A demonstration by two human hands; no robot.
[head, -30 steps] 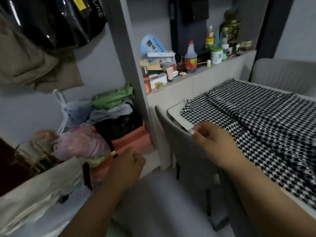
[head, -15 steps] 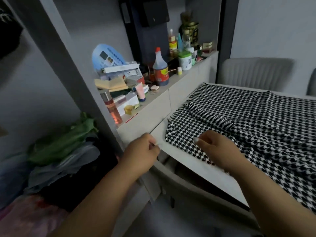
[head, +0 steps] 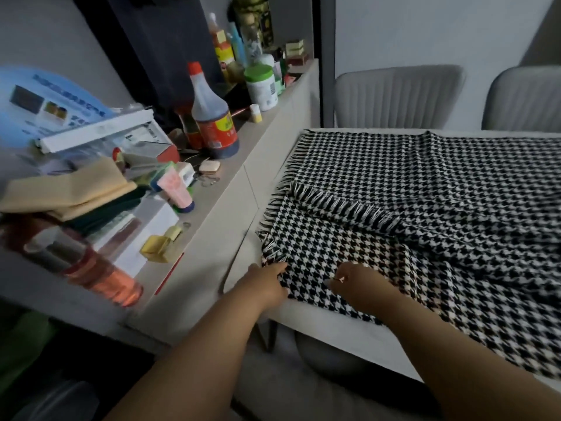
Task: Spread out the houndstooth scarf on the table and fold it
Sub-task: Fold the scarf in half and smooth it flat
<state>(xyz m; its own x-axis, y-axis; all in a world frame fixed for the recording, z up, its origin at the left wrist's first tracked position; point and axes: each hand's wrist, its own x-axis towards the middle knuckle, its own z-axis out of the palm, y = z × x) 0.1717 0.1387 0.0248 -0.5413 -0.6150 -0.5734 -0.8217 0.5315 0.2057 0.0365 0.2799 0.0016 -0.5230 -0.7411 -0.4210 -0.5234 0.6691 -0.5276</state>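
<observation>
Arms outstretched, your left hand (head: 268, 282) pinches the near fringed corner of the houndstooth scarf (head: 425, 214) while your right hand (head: 353, 282) grips its edge on the table (head: 331, 326).

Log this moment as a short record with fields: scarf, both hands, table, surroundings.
scarf: houndstooth scarf lying rumpled on the table, one fringed end folded over
left hand: left hand on the scarf's near corner
right hand: right hand pinching the near edge
table: table pale, near edge bare
surroundings: cluttered shelf left; two chairs behind
</observation>
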